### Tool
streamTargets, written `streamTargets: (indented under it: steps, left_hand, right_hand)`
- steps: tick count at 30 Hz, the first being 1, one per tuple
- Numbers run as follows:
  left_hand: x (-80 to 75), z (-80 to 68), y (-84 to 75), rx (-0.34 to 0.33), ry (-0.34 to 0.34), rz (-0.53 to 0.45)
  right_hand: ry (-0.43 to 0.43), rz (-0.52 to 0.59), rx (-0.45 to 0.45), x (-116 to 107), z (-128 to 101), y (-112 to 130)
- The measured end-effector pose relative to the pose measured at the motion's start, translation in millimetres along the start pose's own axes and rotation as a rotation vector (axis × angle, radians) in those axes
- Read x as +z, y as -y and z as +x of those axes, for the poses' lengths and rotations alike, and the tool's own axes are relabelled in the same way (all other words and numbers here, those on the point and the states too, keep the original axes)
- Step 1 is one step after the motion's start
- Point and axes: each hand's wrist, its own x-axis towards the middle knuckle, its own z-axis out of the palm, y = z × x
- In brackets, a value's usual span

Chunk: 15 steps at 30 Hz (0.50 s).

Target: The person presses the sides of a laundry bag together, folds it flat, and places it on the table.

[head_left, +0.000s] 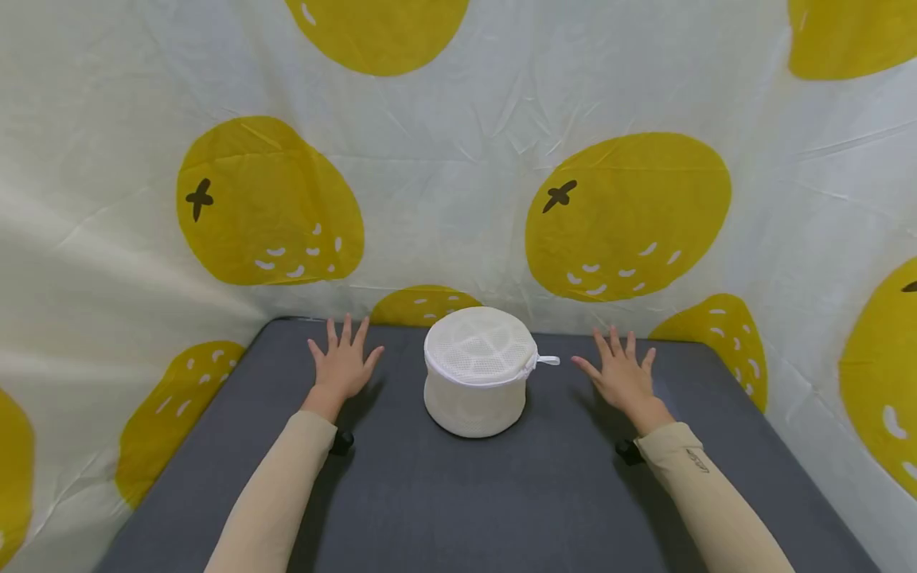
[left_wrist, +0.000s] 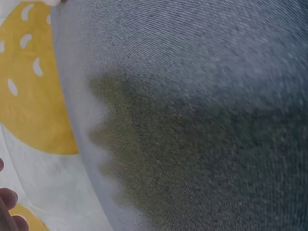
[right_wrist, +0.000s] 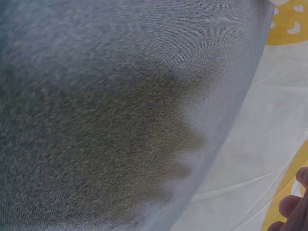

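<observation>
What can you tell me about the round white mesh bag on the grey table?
The round white mesh bag is a short drum of netted fabric standing upright with its flat top upward. A zip runs round the upper rim, looks closed, and ends in a white pull tab pointing right. It sits near the far edge of the grey table, between two open hands, untouched.

Both wrist views cut fingers at the frame edge.

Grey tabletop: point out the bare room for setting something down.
The widest free patch is the near half of the grey tabletop, between the two sleeves. Farther back, the mesh bag sits between the left hand and right hand, leaving narrow gaps.
</observation>
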Motion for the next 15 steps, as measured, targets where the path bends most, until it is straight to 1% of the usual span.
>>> streamTargets:
  steps: [5,12,15]
  left_hand:
    - [-0.7,-0.2,-3.8,0.001,-0.001,-0.012]
    - [-1.8,-1.4,-12.4,-0.006,0.018,-0.049]
    - [-2.5,-1.5,-15.8,0.003,0.018,-0.071]
  right_hand:
    - [-0.006,0.006,-0.002,-1.5,-3.9,-3.5]
    - [0.019,0.024,-0.012,-4.2,-7.8,-2.5]
    - [0.02,0.032,-0.019,-5.8,-8.9,-1.6]
